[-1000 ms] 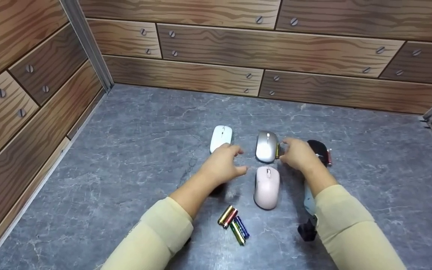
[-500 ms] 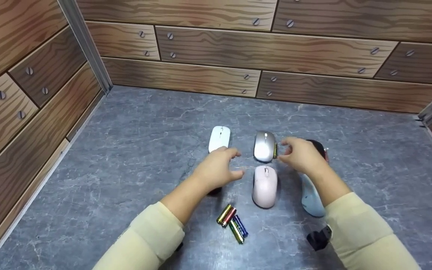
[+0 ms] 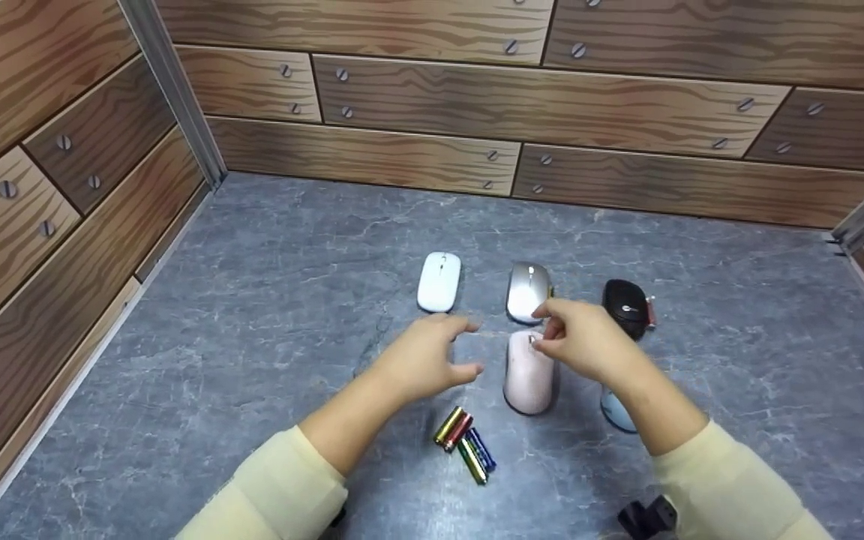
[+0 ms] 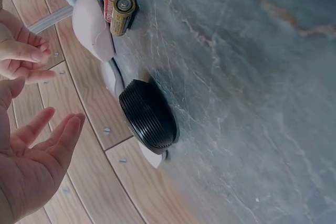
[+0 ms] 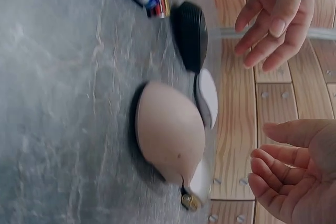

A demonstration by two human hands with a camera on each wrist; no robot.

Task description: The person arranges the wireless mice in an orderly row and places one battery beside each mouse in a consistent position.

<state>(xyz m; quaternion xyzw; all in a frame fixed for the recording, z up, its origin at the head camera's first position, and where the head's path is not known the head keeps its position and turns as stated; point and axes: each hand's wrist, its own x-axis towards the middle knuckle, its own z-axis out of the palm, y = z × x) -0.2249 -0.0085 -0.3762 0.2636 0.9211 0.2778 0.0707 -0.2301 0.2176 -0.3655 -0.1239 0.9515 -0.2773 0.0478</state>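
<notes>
My left hand hovers with thumb and fingers spread, holding nothing. A black mouse with ribbed sides sits below it in the left wrist view, hidden under that hand in the head view. My right hand, fingers loosely bent and grasping nothing, hangs above the pink mouse and overlaps its front end in the head view. Just behind stands a silver mouse, with a battery at its side. In front of the left hand lies a white mouse.
Several batteries in gold, red, green and blue lie nearer to me, left of the pink mouse. To the right are another black mouse with a red battery beside it, and a light blue mouse partly behind my forearm. Wood-patterned walls enclose the table.
My right hand has moved left and nearer to me, from beside the silver mouse to over the pink one. My left hand has drawn back slightly, uncovering the white mouse.
</notes>
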